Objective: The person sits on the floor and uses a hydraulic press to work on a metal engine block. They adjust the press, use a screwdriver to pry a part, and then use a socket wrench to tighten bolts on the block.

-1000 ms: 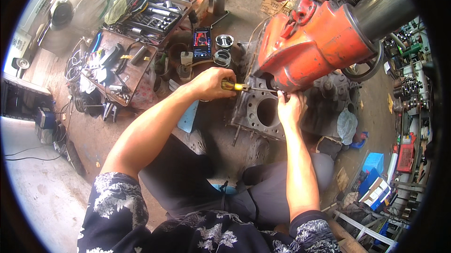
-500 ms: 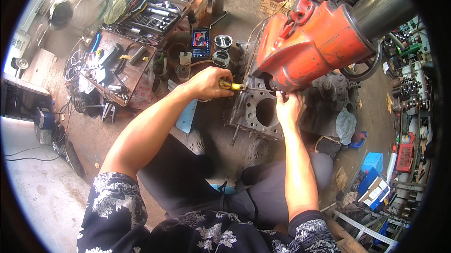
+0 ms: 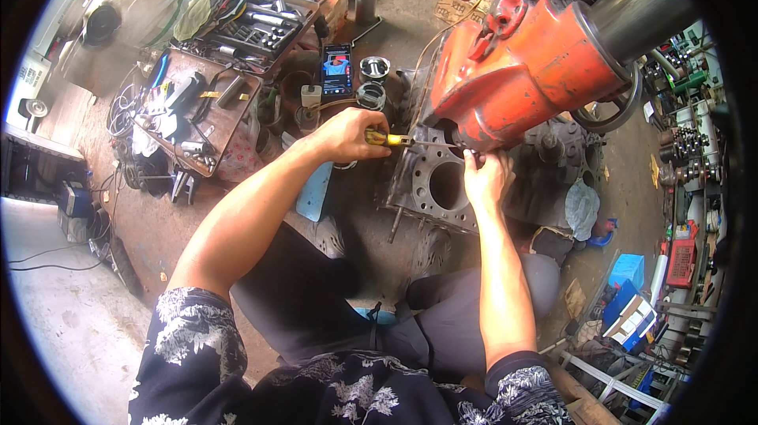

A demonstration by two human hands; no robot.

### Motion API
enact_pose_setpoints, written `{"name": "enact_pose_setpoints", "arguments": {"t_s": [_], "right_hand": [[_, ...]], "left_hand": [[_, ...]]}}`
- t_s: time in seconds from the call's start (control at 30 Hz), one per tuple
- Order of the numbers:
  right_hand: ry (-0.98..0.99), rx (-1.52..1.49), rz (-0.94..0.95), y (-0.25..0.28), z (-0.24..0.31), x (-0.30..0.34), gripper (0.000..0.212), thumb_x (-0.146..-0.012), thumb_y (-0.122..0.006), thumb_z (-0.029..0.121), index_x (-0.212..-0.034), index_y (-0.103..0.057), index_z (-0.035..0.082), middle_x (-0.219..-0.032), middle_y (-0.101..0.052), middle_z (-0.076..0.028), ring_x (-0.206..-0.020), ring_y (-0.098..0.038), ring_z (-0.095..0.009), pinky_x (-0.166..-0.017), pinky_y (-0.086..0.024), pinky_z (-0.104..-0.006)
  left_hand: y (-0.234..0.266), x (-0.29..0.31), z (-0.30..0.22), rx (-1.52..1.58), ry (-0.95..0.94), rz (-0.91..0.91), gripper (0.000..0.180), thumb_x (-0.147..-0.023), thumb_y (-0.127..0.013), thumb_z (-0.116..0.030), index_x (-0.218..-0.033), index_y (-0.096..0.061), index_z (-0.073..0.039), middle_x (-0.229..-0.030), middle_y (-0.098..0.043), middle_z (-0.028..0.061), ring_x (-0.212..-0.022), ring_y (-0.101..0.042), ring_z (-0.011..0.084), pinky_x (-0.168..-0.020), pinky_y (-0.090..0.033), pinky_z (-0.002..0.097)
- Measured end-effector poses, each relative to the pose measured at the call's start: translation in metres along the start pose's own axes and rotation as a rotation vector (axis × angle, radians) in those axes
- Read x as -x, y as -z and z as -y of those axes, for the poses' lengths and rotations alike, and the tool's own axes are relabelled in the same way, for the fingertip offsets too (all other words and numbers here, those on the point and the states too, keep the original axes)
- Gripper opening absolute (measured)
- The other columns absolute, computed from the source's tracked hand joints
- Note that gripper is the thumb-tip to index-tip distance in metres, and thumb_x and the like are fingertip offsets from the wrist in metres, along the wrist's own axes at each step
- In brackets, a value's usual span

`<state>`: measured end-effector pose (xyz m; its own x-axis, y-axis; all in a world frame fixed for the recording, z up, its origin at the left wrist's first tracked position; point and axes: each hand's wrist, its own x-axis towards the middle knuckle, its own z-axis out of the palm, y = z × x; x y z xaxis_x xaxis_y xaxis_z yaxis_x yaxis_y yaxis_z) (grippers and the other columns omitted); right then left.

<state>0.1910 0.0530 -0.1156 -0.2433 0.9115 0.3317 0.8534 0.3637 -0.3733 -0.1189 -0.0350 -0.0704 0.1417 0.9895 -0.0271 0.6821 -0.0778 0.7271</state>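
Now left hand (image 3: 345,134) is gripping a yellow-handled screwdriver (image 3: 388,139), fingers wrapped tight, tip reaching under the orange engine housing (image 3: 537,69). Right hand (image 3: 485,178) is pinching something small there, likely steadying it, over the grey cylinder block (image 3: 430,184).

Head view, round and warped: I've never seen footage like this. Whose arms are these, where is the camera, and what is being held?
The camera sits on the person's head and looks down through a fisheye lens, so edges bend. Both forearms are the wearer's own. The left hand grips a yellow-handled screwdriver, its shaft pointing under the orange engine housing. The right hand touches the housing's lower edge, above a grey engine block with a round bore. On the ground lie a tool tray, a socket set case and a phone.
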Motion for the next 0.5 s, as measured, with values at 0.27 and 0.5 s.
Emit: {"name": "enact_pose_setpoints", "arguments": {"t_s": [0.27, 0.5], "right_hand": [[-0.006, 0.009, 0.004, -0.0010, -0.0012, 0.0002, 0.027, -0.086, -0.079, 0.030, -0.095, -0.069, 0.007, -0.104, -0.066, -0.010, -0.107, -0.059, -0.037, -0.087, -0.044, -0.0541], [0.006, 0.022, -0.007, -0.0011, -0.0015, 0.0003, 0.028, -0.085, -0.080, 0.032, -0.094, -0.070, 0.006, -0.101, -0.066, -0.009, -0.107, -0.059, -0.036, -0.086, -0.044, -0.0539]], "left_hand": [[0.0017, -0.0002, -0.0014, 0.009, 0.022, 0.014, 0.044, -0.078, -0.083, -0.036, -0.106, -0.070, -0.004, -0.096, -0.074, 0.0186, -0.095, -0.071, 0.0364, -0.084, -0.054, 0.0434], [0.0028, 0.0001, 0.0009, -0.002, 0.022, 0.011, 0.045, -0.078, -0.084, -0.037, -0.106, -0.071, -0.004, -0.095, -0.073, 0.0188, -0.094, -0.071, 0.0364, -0.084, -0.054, 0.0433]]}}
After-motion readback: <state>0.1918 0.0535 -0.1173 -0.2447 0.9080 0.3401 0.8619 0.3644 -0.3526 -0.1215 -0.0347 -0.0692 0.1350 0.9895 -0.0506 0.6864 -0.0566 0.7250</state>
